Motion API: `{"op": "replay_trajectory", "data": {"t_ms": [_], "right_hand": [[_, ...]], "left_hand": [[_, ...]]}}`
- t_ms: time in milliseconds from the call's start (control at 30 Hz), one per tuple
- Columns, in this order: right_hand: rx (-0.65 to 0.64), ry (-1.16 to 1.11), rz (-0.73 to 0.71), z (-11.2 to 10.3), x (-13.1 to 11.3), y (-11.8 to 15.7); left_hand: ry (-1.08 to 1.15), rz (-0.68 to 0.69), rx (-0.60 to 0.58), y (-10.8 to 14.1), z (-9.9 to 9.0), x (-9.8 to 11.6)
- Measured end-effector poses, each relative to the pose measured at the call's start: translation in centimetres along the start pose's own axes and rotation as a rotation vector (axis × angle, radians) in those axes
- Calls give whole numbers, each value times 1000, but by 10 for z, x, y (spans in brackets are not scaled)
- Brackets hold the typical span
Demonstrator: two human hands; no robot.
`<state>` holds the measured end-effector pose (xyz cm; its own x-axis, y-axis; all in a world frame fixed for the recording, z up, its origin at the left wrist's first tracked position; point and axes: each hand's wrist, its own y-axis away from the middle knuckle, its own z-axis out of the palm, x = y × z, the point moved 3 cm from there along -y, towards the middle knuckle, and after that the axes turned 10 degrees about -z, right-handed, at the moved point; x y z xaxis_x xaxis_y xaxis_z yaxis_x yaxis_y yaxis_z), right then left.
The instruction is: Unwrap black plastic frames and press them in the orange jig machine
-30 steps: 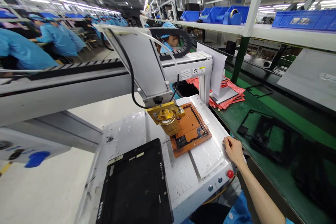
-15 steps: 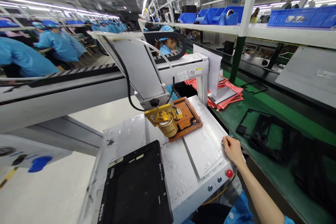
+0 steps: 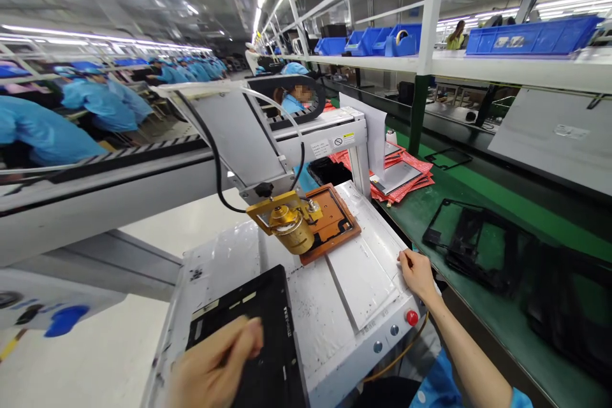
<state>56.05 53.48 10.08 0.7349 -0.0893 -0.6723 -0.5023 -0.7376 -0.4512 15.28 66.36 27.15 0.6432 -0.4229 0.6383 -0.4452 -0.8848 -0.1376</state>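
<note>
Fingers of my right hand (image 3: pixel 417 274) are curled in, and I see nothing in them. They look to rest on the side edge of the white machine bed (image 3: pixel 313 306). My left hand (image 3: pixel 215 360) is blurry with bent fingers; I cannot tell how tightly they close or if they hold anything. Right under them lies the black panel (image 3: pixel 270 325), and I cannot tell if they touch it. Just below my right fingers are a red button (image 3: pixel 412 317) and two silver buttons (image 3: pixel 394 330). Ahead of both hands, the gold tool (image 3: pixel 294 236) sits over part of the orange tray (image 3: pixel 329 224). Right of my right fingers, black frames (image 3: pixel 511 248) lie on the green counter (image 3: pixel 507 328). I think it is the gold tool's turn now. Grabbing the panel would call for my left fingers to open and reach its edge.
</note>
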Motion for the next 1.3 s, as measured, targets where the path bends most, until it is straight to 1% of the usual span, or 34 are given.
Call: {"op": "replay_trajectory", "data": {"t_ms": [67,100,167,233,333,433,667,767,833,900,967,1033,1067,1133,1167,1200,1233,1300], "right_hand": [[0,-8,0,-1,-1,0],[1,-12,0,-1,-1,-1],[6,-20,-1,-1,-1,-1],[13,-28,-1,-1,-1,-1],[24,-42,1,-1,1,-1],[35,-61,12,-1,3,-2],[61,-108,35,-2,5,-4],[74,-136,44,-3,5,-3],[82,-163,49,-4,7,-3],[89,-192,52,-5,9,-5],[98,-214,56,-8,10,-8],[104,-225,55,-14,7,-11],[101,-226,49,-19,3,-10],[92,-221,27,-32,-10,-4],[76,-211,-3,-38,-20,2],[45,-189,-63,-44,-33,9],[-16,-154,-154,-48,-49,18],[-221,-51,-393,-50,-83,36]], "left_hand": [[13,126,-125,-14,19,48],[8,185,-182,-20,29,67],[-20,291,-286,-32,52,93],[-88,371,-368,-44,75,107],[-248,447,-427,-63,107,111],[-341,473,-416,-88,132,110],[-395,470,-284,-146,191,104],[-395,440,-212,-162,213,99],[-392,434,-179,-166,223,96],[-388,455,-173,-164,228,98],[-386,504,-191,-157,228,105],[-381,565,-216,-146,221,119],[-378,589,-224,-141,215,127],[-368,603,-228,-133,196,144],[-365,590,-227,-132,184,151],[-364,566,-226,-131,171,158],[-364,534,-227,-131,157,163],[-364,459,-223,-130,129,171]]}}
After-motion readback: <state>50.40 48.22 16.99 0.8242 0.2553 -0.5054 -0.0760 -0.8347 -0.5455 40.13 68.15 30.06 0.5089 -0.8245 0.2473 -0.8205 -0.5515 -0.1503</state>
